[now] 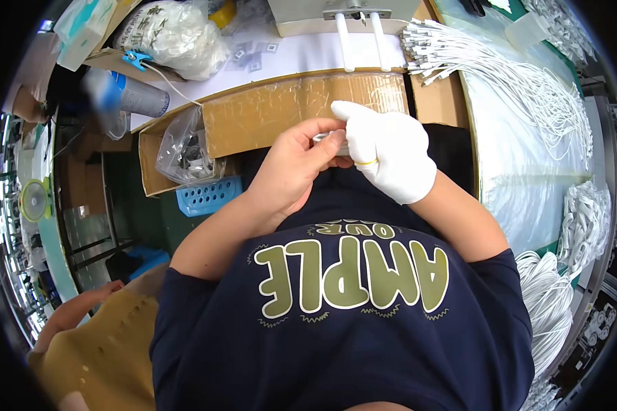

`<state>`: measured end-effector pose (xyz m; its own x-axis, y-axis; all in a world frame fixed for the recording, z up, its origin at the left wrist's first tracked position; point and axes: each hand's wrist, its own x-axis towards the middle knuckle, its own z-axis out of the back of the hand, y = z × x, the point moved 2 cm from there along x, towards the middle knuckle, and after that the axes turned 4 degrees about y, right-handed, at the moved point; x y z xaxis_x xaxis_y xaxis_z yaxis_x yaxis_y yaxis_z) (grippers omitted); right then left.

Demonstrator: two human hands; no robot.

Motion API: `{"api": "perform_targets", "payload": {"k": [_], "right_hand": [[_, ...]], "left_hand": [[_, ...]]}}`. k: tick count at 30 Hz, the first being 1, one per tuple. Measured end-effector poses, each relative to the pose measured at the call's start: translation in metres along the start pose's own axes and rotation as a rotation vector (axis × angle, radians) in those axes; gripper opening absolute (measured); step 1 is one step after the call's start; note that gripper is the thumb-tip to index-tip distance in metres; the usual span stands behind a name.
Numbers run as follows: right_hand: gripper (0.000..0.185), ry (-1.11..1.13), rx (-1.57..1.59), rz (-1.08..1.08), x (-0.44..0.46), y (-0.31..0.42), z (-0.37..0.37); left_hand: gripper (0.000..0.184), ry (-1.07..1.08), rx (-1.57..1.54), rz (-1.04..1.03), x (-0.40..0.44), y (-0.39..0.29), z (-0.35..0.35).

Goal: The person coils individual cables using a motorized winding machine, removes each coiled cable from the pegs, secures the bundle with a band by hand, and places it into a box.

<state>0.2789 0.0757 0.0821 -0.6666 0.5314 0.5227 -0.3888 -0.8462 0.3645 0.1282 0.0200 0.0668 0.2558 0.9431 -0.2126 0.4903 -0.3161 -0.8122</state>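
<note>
My bare left hand (296,161) is closed, its thumb and fingers pinching a small white piece (320,138), mostly hidden by the fingers. Against its fingertips rests my right hand (391,151), in a white glove with a thin yellow band. The right fingers curl inward, with one gloved tip sticking out past the left fingers. What lies inside the right hand's grip is hidden. Both hands meet in front of my dark shirt, just this side of a long cardboard box (260,113) at the bench edge.
White cables with metal ends (459,55) lie on the plastic-covered bench at right. More coiled cables (545,301) hang lower right. A grey machine (308,15) with two white rods stands ahead. A bag of dark parts (185,151) sits left. Another person's arm (75,312) shows lower left.
</note>
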Motion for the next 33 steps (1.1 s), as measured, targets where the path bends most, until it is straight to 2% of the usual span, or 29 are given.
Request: {"api": "perform_targets", "payload": {"k": [2, 4, 6, 7, 8, 9, 10, 11, 12, 13, 14, 16, 18, 19, 20, 22, 23, 26, 27, 29, 30, 31, 32, 33], "right_hand": [[0.017, -0.038, -0.005, 0.021, -0.001, 0.001, -0.008], [0.017, 0.194, 0.043, -0.074, 0.001, 0.006, -0.011], [0.018, 0.418, 0.067, -0.162, 0.005, 0.006, -0.007], [0.022, 0.413, 0.117, -0.132, 0.003, -0.003, -0.011], [0.024, 0.288, -0.039, -0.08, 0.006, -0.018, -0.001], [0.026, 0.165, -0.186, -0.026, 0.011, -0.034, 0.016], [0.029, 0.042, -0.322, 0.028, 0.015, -0.048, 0.032], [0.028, -0.084, -0.062, -0.281, 0.025, -0.064, 0.053], [0.028, -0.204, 0.216, -0.577, 0.032, -0.084, 0.069], [0.025, -0.093, -0.032, -0.547, 0.028, -0.119, 0.075], [0.023, 0.01, -0.283, -0.508, 0.019, -0.153, 0.081], [0.021, 0.407, -0.656, -0.574, 0.008, -0.179, 0.083], [0.023, 0.136, -0.621, -0.389, -0.011, -0.204, 0.075], [0.025, 0.002, -0.635, -0.311, -0.024, -0.221, 0.065], [0.027, -0.127, -0.647, -0.239, -0.032, -0.228, 0.058], [0.026, -0.063, -0.405, -0.427, -0.035, -0.214, 0.06], [0.026, -0.028, -0.282, -0.522, -0.036, -0.209, 0.059], [0.03, 0.019, -0.421, -0.462, -0.046, -0.216, 0.057], [0.03, 0.047, -0.467, -0.455, -0.049, -0.219, 0.057], [0.03, 0.106, -0.564, -0.435, -0.052, -0.223, 0.056], [0.032, -0.061, -0.447, -0.467, -0.051, -0.226, 0.055], [0.035, -0.223, -0.326, -0.493, -0.052, -0.225, 0.052], [0.038, -0.379, -0.204, -0.511, -0.051, -0.223, 0.054], [0.042, -0.362, -0.097, -0.616, -0.039, -0.208, 0.061]], "left_hand": [[0.025, -0.019, -0.026, 0.039, 0.0, 0.002, 0.001], [0.026, -0.037, -0.024, 0.104, 0.0, 0.006, 0.007], [0.026, -0.074, 0.17, 0.088, -0.001, 0.013, 0.019], [0.026, -0.095, 0.269, 0.073, -0.004, 0.015, 0.029], [0.027, -0.23, 0.743, -0.071, -0.011, 0.008, 0.045], [0.025, -0.355, 0.919, -0.339, -0.017, -0.003, 0.058], [0.024, -0.551, 0.939, -0.461, -0.025, -0.015, 0.079], [0.022, -0.757, 1.176, -0.568, -0.036, -0.025, 0.125], [0.022, -0.946, 1.456, -0.59, -0.049, -0.047, 0.132], [0.027, -1.025, 1.447, -0.516, -0.062, -0.05, 0.166], [0.03, -0.935, 1.583, -0.41, -0.071, -0.04, 0.2], [0.036, -0.781, 1.821, -0.174, -0.09, -0.026, 0.254], [0.05, -1.057, 2.008, -0.251, -0.085, -0.024, 0.224], [0.059, -1.139, 2.072, -0.248, -0.082, -0.03, 0.206], [0.062, -1.134, 2.143, -0.152, -0.083, -0.031, 0.206], [0.067, -1.123, 2.27, 0.049, -0.083, -0.037, 0.214], [0.049, -1.08, 2.225, 0.167, -0.088, -0.043, 0.226], [0.025, -1.082, 2.126, 0.258, -0.089, -0.065, 0.249], [0.012, -1.189, 2.24, 0.002, -0.086, -0.072, 0.239], [0.012, -1.176, 2.242, 0.009, -0.07, -0.076, 0.226], [0.012, -1.182, 2.239, 0.005, -0.057, -0.082, 0.209], [0.013, -1.071, 2.154, -0.116, -0.04, -0.082, 0.187], [0.015, -0.96, 1.992, -0.33, -0.019, -0.072, 0.17], [0.019, -0.775, 1.903, -0.362, 0.005, -0.056, 0.158]]}}
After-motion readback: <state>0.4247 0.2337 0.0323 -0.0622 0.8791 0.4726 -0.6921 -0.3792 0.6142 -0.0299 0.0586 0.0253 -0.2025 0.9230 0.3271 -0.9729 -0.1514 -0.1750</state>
